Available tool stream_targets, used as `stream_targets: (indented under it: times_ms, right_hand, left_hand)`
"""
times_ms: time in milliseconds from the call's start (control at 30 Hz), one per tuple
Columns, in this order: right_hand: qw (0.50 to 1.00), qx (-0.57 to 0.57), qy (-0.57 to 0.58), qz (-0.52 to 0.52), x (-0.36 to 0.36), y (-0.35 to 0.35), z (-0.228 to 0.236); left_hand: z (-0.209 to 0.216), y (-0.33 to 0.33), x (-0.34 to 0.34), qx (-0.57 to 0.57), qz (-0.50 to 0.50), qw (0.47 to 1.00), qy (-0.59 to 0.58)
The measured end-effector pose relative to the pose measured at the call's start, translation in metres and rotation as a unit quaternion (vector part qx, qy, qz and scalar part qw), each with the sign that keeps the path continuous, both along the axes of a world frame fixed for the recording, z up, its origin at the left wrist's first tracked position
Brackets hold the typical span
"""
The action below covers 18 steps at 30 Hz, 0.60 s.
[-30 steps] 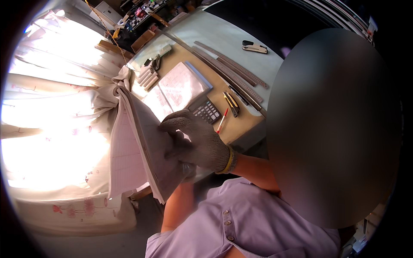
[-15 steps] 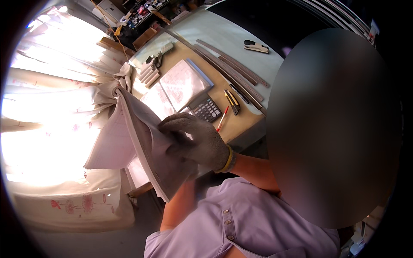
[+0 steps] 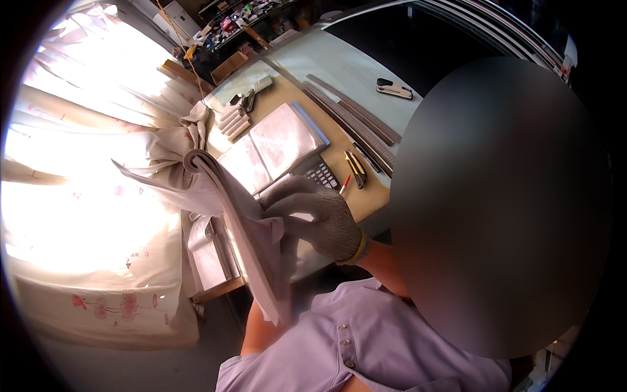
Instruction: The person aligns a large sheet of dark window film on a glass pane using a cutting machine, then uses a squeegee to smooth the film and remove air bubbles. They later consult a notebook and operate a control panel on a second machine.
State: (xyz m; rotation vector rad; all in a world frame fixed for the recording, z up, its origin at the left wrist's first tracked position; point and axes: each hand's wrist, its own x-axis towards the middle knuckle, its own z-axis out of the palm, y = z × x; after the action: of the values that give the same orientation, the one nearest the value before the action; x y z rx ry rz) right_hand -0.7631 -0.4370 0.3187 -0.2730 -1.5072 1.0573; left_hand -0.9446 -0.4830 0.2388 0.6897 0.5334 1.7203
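Above the table [image 3: 375, 202]: gloved right hand [image 3: 320, 219] clamped on folded cloth [image 3: 241, 222]; left hand hidden; loose folds may slip.

1. A calculator [image 3: 318, 173] lies on the tan tabletop just beside a gloved hand, dark-bodied with rows of pale keys; its screen end is hidden under a plastic sleeve.
2. A clear plastic document sleeve [image 3: 285, 136], rectangular and holding a pale printed sheet, rests on the tabletop just above the calculator.
3. A brown cardboard box [image 3: 230, 66] stands at the table's far end, near cluttered shelves.
4. Small, colourful packages [image 3: 236, 14] crowd those distant shelves, too small to tell apart.
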Motion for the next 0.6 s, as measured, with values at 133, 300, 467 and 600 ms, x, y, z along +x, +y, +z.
stream_targets:
  times_ms: [133, 300, 467, 600]
  right_hand:
    - [0.999, -0.048, -0.004, -0.015, 0.018, 0.013, -0.007]
    - [0.960, 0.124, -0.053, -0.245, 0.057, 0.046, -0.008]
    - [0.993, -0.090, 0.069, 0.044, 0.097, 0.042, 0.015]
    - [0.978, 0.186, -0.092, -0.017, 0.081, 0.026, 0.025]
  left_hand:
    - [0.024, -0.006, -0.004, -0.025, 0.108, 0.984, 0.137]
    - [0.034, -0.002, -0.019, -0.013, 0.171, 0.925, 0.338]
    - [0.036, 0.000, -0.032, -0.050, 0.190, 0.904, 0.380]
    - [0.021, 0.003, -0.038, -0.056, 0.224, 0.899, 0.372]
